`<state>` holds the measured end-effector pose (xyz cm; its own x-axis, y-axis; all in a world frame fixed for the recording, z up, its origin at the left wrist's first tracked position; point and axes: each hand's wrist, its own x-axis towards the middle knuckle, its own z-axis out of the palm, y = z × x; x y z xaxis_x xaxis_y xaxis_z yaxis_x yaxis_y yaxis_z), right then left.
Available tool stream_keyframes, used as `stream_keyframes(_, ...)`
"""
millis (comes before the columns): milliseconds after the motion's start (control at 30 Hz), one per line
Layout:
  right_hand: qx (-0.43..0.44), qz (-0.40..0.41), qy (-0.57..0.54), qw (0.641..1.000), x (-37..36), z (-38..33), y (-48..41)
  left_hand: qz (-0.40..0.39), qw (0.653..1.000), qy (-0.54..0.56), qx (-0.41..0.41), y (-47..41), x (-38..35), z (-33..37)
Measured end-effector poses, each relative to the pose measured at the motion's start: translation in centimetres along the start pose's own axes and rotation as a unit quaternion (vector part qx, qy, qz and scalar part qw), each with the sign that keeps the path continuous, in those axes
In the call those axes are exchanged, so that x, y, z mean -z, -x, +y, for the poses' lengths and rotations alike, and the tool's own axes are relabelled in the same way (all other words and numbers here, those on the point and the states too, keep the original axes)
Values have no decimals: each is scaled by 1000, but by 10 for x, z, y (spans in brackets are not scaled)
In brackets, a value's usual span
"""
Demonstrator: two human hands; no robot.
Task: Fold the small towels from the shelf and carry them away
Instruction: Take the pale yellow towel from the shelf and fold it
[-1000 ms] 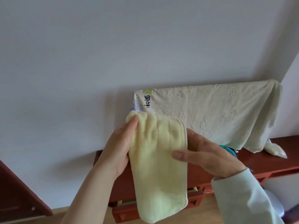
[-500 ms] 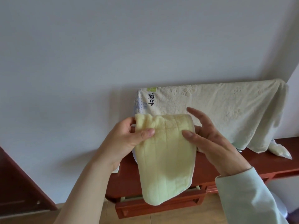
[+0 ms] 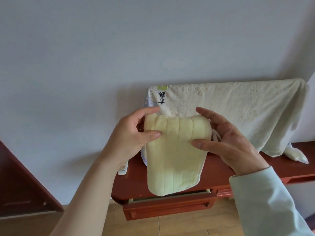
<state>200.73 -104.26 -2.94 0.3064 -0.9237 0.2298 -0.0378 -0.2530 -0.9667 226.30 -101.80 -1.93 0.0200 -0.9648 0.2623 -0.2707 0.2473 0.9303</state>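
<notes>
Now both hands hold the small towel (image 3: 173, 160) in the air before the shelf (image 3: 216, 169). The left hand (image 3: 131, 135) pinches one corner of its folded top edge in its fingers (image 3: 153, 134), and the right hand (image 3: 228, 140) pinches the other. Keeping that edge level, with the hems matched, should make the next fold neat. The drawer (image 3: 170, 206) below sits slightly open, its contents hidden.

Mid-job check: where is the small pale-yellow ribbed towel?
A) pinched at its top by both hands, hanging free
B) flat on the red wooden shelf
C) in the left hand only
A: the left hand and right hand each pinch a top corner of the small pale-yellow ribbed towel, which hangs in front of the red wooden shelf.
</notes>
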Motion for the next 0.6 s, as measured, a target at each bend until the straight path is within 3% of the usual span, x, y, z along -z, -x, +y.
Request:
stream_keyframes(167, -1, 13, 66, 998, 1, -3, -1, 20, 1000, 3, 11, -2, 1, 3)
stream_keyframes(600, 19, 28, 61, 998, 4, -19, -1, 7, 998, 12, -58, -7, 9, 11)
